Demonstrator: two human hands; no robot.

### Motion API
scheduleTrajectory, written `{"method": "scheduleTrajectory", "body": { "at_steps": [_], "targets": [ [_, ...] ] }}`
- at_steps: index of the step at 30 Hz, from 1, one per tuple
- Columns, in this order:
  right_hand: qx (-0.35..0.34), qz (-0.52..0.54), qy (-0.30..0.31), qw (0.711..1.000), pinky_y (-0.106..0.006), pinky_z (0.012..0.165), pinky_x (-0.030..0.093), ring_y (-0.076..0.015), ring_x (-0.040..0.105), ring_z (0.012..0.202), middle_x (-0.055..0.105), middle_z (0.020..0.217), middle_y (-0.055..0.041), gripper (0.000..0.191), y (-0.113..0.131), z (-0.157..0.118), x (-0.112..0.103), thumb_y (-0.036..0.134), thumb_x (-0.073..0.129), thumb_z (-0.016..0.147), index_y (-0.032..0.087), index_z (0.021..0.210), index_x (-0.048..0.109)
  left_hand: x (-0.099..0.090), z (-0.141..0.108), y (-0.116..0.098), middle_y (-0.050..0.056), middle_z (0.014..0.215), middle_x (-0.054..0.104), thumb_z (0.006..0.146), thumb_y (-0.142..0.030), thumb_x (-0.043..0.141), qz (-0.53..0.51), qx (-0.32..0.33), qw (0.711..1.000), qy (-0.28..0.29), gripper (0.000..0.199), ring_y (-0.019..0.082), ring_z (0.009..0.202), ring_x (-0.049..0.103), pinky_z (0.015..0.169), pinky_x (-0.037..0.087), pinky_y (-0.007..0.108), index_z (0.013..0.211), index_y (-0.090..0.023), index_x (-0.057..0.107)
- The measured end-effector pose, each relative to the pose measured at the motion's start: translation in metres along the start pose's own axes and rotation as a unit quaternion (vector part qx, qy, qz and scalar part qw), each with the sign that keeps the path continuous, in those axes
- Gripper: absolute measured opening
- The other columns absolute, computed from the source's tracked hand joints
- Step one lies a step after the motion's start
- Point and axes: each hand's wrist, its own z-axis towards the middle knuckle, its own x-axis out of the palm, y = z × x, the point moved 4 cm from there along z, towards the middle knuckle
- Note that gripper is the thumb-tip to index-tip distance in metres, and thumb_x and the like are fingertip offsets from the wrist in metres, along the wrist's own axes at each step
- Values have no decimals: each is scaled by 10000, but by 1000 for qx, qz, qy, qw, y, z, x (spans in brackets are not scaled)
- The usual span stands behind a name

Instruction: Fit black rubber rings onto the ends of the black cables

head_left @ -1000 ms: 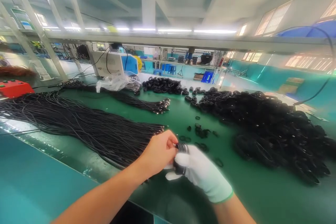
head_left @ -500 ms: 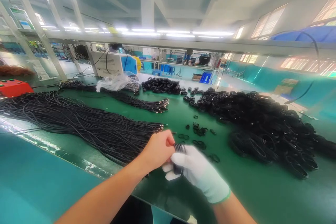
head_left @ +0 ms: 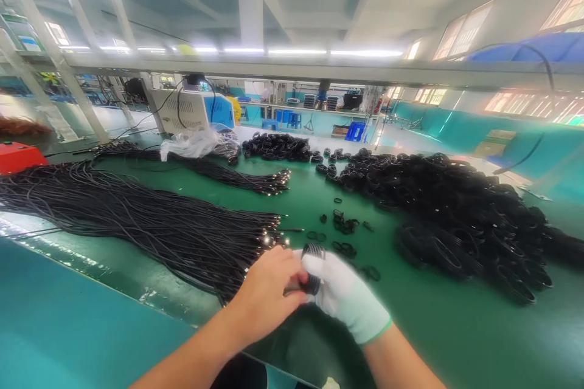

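Note:
A small coil of black cable (head_left: pixel 314 279) is gripped in my right hand (head_left: pixel 344 298), which wears a white glove; its thumb lies across the ribbed turns. My bare left hand (head_left: pixel 269 292) meets the coil from the left, thumb and fingers closed at its near edge. What exactly lies between those fingertips is partly hidden. Just left of my hands, a thick bundle of straight black cables (head_left: pixel 150 225) lies with shiny metal ends pointing right. A few loose black rings and bits (head_left: pixel 345 223) lie beyond the gloved hand.
A large heap of black coils (head_left: pixel 438 213) covers the right side of the green tabletop (head_left: pixel 314 194). Farther back are a smaller pile (head_left: pixel 278 147), a second cable bundle (head_left: pixel 232 176), a clear plastic bag (head_left: pixel 191 143) and a white-and-blue machine (head_left: pixel 196 110). A red box (head_left: pixel 20 158) stands left.
My left hand has turned and dropped lower, from above the coil to its near-left side. The coil now sits more upright in my gloved right hand. The view has shifted slightly.

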Motion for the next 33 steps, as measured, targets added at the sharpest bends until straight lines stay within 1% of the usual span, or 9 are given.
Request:
{"method": "scheduleTrajectory", "body": {
  "at_steps": [2,4,8,13,16,20,24,28,33],
  "targets": [
    [-10,0,-7,1000,-205,503,440,-100,492,600,510,675,-13,180,1,1,-1,285,624,785,114,761,570,4,-3,-1,-19,760,619,684,-183,668,16,23,1000,11,59,175,834,495,749,372,273,677,-199,612],
    [20,-8,-18,1000,-230,527,468,-114,515,625,524,699,-19,181,2,-1,-1,285,636,774,120,806,570,1,0,4,-24,774,618,718,-195,634,-12,-1,1000,14,24,159,799,507,721,386,261,734,-213,628],
    [92,-51,-19,994,-299,541,533,-160,587,658,550,724,-36,235,0,-6,2,280,660,735,113,868,562,-10,18,13,-38,800,604,726,-160,547,-55,-54,997,2,210,120,679,513,607,395,223,914,-235,606],
    [107,-103,-36,988,-214,383,498,-122,565,533,575,736,-53,250,-5,-4,8,253,676,661,97,828,572,-2,30,11,-40,679,567,659,-64,463,-6,-24,1000,6,200,107,640,503,574,366,205,709,-199,602],
    [113,-114,-48,986,-186,335,460,-97,528,473,558,680,-27,218,-2,-4,3,224,681,615,101,762,577,1,36,15,-39,695,580,662,-68,474,-6,-5,1000,7,196,104,652,514,587,378,197,724,-199,607],
    [33,-79,-149,985,-168,308,376,-90,492,420,547,582,1,229,31,-13,-31,239,695,639,116,795,581,-1,65,32,-24,846,626,757,-215,528,-10,10,999,47,199,118,722,558,642,426,204,943,-219,599],
    [-59,-5,-234,970,-219,456,450,-180,614,657,583,671,-14,348,62,-28,-64,317,736,670,146,926,574,18,109,52,5,794,611,754,-190,527,63,10,997,50,92,174,794,550,742,404,281,782,-204,614],
    [-57,-16,-218,974,-259,509,468,-229,627,752,580,693,-20,348,63,-30,-68,324,728,696,150,942,555,47,128,60,26,739,583,652,-93,588,74,12,994,76,86,226,869,529,836,352,343,656,-179,583],
    [-73,-89,-280,953,-217,404,425,-128,556,521,560,633,10,357,54,-19,-58,273,724,673,149,937,518,38,108,51,23,773,580,777,-199,483,9,-16,996,91,87,180,802,532,734,398,280,744,-170,558]
  ]
}}
